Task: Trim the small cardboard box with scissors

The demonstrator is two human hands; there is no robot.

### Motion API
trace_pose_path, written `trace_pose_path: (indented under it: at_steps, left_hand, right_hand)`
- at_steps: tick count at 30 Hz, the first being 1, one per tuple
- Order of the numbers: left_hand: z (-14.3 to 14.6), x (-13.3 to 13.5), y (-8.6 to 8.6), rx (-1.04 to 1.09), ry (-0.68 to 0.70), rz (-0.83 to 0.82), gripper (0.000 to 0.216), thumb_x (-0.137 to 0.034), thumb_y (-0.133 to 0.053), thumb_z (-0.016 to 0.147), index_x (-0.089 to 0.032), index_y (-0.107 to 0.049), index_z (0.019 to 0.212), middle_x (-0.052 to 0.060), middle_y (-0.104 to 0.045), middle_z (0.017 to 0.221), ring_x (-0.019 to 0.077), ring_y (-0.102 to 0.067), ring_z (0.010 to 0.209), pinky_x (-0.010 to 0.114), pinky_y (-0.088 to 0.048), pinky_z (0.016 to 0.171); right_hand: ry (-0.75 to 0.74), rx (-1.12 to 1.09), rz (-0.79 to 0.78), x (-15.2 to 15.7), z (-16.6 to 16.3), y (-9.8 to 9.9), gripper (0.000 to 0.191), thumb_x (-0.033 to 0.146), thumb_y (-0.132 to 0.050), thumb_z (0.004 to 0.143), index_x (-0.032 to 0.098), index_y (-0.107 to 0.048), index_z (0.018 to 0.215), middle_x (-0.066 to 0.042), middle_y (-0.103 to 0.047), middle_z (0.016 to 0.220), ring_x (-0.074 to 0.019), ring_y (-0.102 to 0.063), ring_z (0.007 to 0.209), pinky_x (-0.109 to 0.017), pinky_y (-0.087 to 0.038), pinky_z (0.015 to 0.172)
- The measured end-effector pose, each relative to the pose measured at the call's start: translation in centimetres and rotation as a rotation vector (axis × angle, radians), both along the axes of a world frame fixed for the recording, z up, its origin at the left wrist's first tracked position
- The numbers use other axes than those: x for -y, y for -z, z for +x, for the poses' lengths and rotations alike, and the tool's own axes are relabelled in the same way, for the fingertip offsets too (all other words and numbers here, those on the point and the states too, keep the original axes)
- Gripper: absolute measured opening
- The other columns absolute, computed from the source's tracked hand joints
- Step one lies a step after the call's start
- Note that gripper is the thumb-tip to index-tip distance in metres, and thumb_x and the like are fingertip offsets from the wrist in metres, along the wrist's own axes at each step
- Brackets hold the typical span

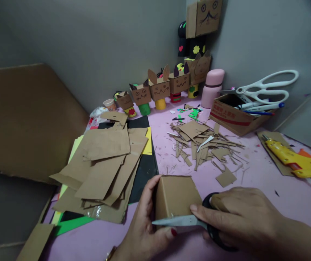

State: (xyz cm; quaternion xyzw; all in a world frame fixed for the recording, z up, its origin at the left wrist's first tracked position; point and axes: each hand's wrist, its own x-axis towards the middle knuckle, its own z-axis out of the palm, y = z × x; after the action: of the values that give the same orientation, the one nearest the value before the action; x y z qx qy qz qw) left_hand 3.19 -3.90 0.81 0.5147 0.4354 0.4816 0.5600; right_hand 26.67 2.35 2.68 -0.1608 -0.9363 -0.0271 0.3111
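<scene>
**Item:** cardboard box [177,195]. Small, brown and plain, it stands on the pink tabletop [266,181] at near centre, just right of a stack of cardboard sheets [103,166].

**Handling (judged):**
- Light and apparently hollow.
- The walls look stiff enough to keep their shape but would dent or crease under a hard squeeze.
- The matte surface is unlikely to slip.
- It is best held by two opposite side walls, close to the folded edges where the board is strongest, not by the middle of a panel.

**Left hand [144,224]:** curled round the box's left wall. The fingers run up the side and the thumb lies below the near lower edge. This is a steadying hold, partly closed.

**Right hand [242,217]:** closed on the black handle of the scissors [177,220], with the index finger stretched forward along the blade.

**Scissors:** the blades appear together or nearly so. They lie across the box's near lower edge with the tip pointing left. Whether any board sits between them cannot be told.

**Nearby:**
- Cardboard scraps [201,145], far centre.
- Yellow glue gun [294,159], right, well apart from the box.
- White scissors [266,88], resting on an open carton [234,116], far right.
</scene>
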Motion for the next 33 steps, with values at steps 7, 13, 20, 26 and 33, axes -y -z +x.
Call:
trace_pose_path:
  at_steps: [7,13,20,26,33]
  left_hand:
    - [0.1,0.2,0.1,0.056,-0.001,-0.012,0.082,-0.039,-0.077,0.066,-0.037,-0.032,0.135,0.006,-0.044,0.142,0.0301,-0.041,0.129,0.040,-0.041,0.101]
    - [0.2,0.2,-0.1,0.009,-0.005,0.001,0.078,-0.033,-0.074,0.070,-0.039,-0.030,0.135,0.005,-0.043,0.142,0.0283,-0.043,0.128,0.037,-0.042,0.100]
    - [0.0,0.2,0.4,0.000,-0.041,0.008,0.081,-0.042,-0.076,0.067,-0.036,-0.032,0.136,0.005,-0.045,0.141,0.0280,-0.043,0.128,0.036,-0.040,0.101]
    - [-0.1,-0.1,-0.2,-0.013,-0.093,0.008,0.076,-0.048,-0.070,0.071,-0.036,-0.032,0.135,0.004,-0.043,0.142,0.0272,-0.043,0.127,0.035,-0.039,0.102]
    - [-0.2,-0.2,-0.4,-0.032,-0.116,0.026,0.077,-0.049,-0.071,0.070,-0.034,-0.032,0.135,0.006,-0.046,0.139,0.0272,-0.047,0.124,0.034,-0.043,0.098]
  right_hand:
    - [0.035,-0.033,-0.150,0.2,-0.2,-1.5,0.037,0.010,-0.050,0.081,0.023,-0.060,0.113,-0.002,-0.060,0.068,-0.0155,-0.048,0.055,-0.029,-0.024,0.051]
    - [0.053,-0.045,-0.103,0.3,-0.1,-1.1,0.036,0.013,-0.059,0.078,0.025,-0.062,0.111,-0.001,-0.060,0.068,-0.0152,-0.046,0.055,-0.028,-0.023,0.052]
    - [0.070,0.011,0.018,0.2,-0.1,0.0,0.025,0.021,-0.055,0.086,0.025,-0.058,0.111,0.005,-0.054,0.056,-0.0129,-0.041,0.046,-0.029,-0.018,0.048]
    - [0.096,-0.151,-0.221,-0.2,0.2,-0.5,0.031,0.017,-0.051,0.088,0.020,-0.053,0.119,0.000,-0.060,0.069,-0.0132,-0.053,0.057,-0.025,-0.034,0.051]
    - [0.067,-0.029,-0.382,-0.5,0.3,-2.0,0.039,0.015,-0.059,0.077,0.026,-0.058,0.114,-0.003,-0.062,0.081,-0.0174,-0.056,0.066,-0.027,-0.038,0.056]
